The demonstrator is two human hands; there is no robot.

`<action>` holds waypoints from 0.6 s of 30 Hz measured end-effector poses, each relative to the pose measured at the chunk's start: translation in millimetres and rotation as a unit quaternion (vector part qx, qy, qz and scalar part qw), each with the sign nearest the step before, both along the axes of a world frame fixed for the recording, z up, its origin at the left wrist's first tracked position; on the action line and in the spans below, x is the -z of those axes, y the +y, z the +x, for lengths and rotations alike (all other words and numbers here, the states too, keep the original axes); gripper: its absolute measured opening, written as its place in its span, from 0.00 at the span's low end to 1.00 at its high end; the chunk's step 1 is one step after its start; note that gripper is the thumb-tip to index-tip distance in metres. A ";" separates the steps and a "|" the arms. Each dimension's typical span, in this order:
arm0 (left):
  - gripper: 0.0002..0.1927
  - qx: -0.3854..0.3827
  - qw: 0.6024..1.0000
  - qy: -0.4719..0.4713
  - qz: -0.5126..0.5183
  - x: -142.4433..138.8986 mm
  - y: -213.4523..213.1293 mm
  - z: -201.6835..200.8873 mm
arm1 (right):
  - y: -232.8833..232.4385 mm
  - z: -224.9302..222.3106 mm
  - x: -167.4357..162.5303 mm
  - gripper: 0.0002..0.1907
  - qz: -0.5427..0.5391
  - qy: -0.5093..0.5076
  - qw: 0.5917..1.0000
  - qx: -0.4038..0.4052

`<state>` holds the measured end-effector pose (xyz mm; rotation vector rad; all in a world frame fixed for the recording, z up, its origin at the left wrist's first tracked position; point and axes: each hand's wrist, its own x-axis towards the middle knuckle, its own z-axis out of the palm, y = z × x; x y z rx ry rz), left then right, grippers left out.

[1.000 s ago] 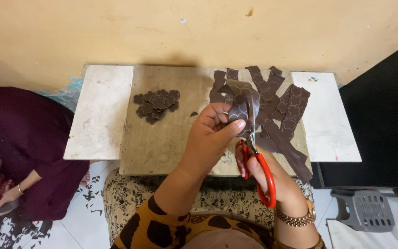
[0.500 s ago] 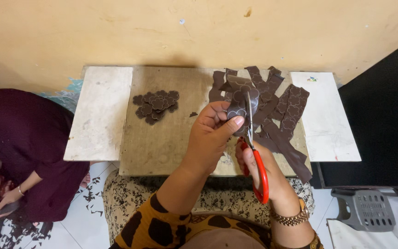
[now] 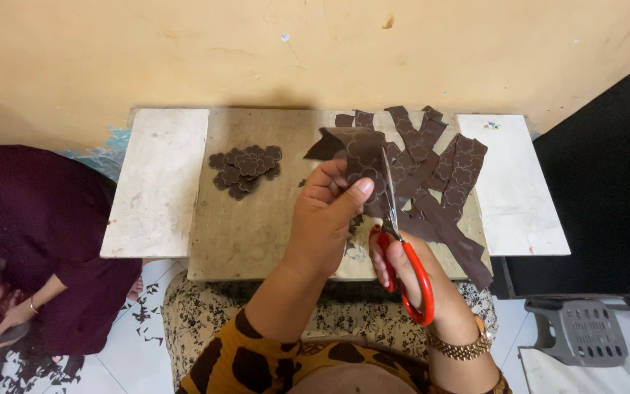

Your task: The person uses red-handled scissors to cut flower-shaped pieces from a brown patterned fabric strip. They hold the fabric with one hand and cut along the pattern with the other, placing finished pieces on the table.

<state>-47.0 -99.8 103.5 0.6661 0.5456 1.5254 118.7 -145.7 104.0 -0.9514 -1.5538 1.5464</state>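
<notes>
My left hand [image 3: 327,215] pinches a dark brown strip [image 3: 359,157] embossed with flower outlines and holds it up above the low table [image 3: 257,219]. My right hand [image 3: 410,273] grips red-handled scissors [image 3: 401,255], whose blades point up and cut into the strip's right edge. A small heap of cut brown flower shapes [image 3: 246,169] lies on the table to the left of my hands. More embossed brown strips [image 3: 442,182] lie piled behind and to the right of the scissors.
White slabs [image 3: 156,182] flank the table on both sides. A person in dark maroon clothes [image 3: 30,233] sits on the floor at left, with brown offcuts [image 3: 23,365] scattered around. A grey plastic stool [image 3: 585,332] stands at lower right beside a black panel.
The strip in my left hand has turned and now shows more of its face. The scissors have shifted slightly along its right edge. The person at left has moved their hands a little.
</notes>
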 end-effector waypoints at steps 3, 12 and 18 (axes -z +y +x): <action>0.16 0.020 1.000 -0.001 -0.008 0.1 -2.3 -0.9 | -1.7 1.7 -2.7 0.33 -0.005 0.008 1.000 -0.005; 0.10 0.024 0.998 0.035 0.049 0.3 -7.3 -1.8 | -3.2 7.7 -4.0 0.35 0.008 -0.019 1.000 -0.006; 0.11 -0.005 0.998 0.015 0.053 -0.5 -7.4 3.7 | -0.6 1.1 6.7 0.33 0.019 -0.030 0.999 0.028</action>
